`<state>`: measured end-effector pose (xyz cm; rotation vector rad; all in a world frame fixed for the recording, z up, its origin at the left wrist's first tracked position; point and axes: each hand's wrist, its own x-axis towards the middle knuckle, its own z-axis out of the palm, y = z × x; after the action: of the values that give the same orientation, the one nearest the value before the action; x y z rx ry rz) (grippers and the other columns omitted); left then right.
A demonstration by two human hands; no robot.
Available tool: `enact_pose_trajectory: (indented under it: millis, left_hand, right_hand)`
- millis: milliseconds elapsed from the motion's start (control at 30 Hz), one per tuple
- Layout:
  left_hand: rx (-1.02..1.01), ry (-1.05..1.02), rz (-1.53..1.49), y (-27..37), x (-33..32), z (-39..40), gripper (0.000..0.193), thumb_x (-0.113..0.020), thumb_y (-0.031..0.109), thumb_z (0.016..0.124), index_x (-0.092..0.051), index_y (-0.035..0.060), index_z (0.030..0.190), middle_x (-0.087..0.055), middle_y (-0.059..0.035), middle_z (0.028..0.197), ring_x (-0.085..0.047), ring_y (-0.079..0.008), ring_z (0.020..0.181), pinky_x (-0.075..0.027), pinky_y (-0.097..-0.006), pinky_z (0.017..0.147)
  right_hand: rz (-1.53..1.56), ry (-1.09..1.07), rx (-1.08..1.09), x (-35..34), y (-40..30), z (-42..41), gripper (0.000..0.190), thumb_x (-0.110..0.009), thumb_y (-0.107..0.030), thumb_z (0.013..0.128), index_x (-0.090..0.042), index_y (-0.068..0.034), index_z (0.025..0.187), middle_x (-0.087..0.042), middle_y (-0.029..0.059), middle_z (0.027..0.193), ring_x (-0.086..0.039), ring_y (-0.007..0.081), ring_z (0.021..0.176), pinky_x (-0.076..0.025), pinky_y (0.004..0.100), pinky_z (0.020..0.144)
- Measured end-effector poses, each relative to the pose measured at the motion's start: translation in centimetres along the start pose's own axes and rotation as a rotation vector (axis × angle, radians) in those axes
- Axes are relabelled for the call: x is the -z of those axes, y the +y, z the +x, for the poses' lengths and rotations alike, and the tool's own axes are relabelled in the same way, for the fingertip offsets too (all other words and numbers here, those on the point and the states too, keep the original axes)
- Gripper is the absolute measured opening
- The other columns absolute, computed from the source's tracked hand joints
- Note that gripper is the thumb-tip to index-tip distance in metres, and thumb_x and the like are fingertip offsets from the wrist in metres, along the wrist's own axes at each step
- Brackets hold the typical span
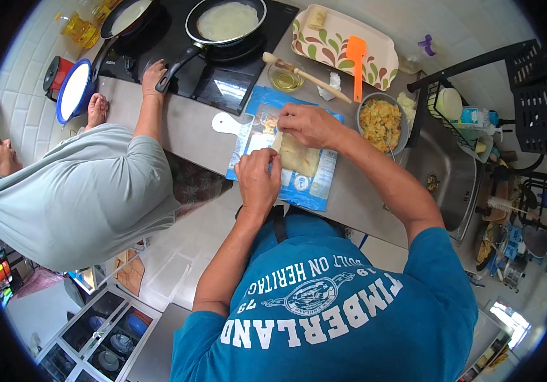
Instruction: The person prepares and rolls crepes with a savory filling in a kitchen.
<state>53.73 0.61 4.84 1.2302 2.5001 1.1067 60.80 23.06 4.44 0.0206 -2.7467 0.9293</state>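
A thin pale wrapper sheet [300,157] lies partly folded on a blue printed plastic packet [314,188] spread on the counter. With bent fingers my left hand [260,177] pinches the sheet's near left edge. My right hand [308,125] pinches the same left edge farther back, its fingertips on the strip. Under the packet, a white board's handle [226,123] sticks out at the left. A grey bowl of chopped vegetable filling [379,123] with a spoon stands right of my right forearm. Whether any filling lies inside the sheet is hidden.
Behind are a leaf-patterned tray [331,52] with a roll [317,18] and an orange spatula [357,59], a glass bowl [285,79] and a wooden stick [307,77]. A co-worker [82,181] at left holds a frying pan [225,21] on the hob. The sink [445,181] is right.
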Motion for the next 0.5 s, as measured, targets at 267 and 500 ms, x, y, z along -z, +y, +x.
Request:
enact_pose_trajectory:
  millis: [267, 500]
  left_hand:
    - [-0.205, 0.021, 0.164, 0.0, -1.0, -0.6, 0.009, -0.078, 0.014, 0.093, -0.072, 0.0127, 0.1, -0.068, -0.0051, 0.091, -0.061, -0.0292, 0.088, -0.041, -0.0453, 0.079]
    - [-0.255, 0.016, 0.209, -0.5, -1.4, -0.9, 0.011, -0.078, 0.015, 0.093, -0.072, 0.0143, 0.101, -0.068, -0.0033, 0.095, -0.061, -0.0284, 0.088, -0.041, -0.0453, 0.078]
  right_hand:
    - [-0.145, 0.012, 0.063, -0.8, 0.5, -1.9, 0.017, -0.074, -0.004, 0.086, -0.07, -0.01, 0.102, -0.069, 0.0072, 0.107, -0.072, 0.0323, 0.095, -0.058, 0.0456, 0.08]
    - [-0.156, 0.019, -0.028, -1.0, 0.3, -3.1, 0.015, -0.073, -0.006, 0.09, -0.072, -0.009, 0.105, -0.069, 0.0085, 0.108, -0.071, 0.0316, 0.1, -0.053, 0.0478, 0.091]
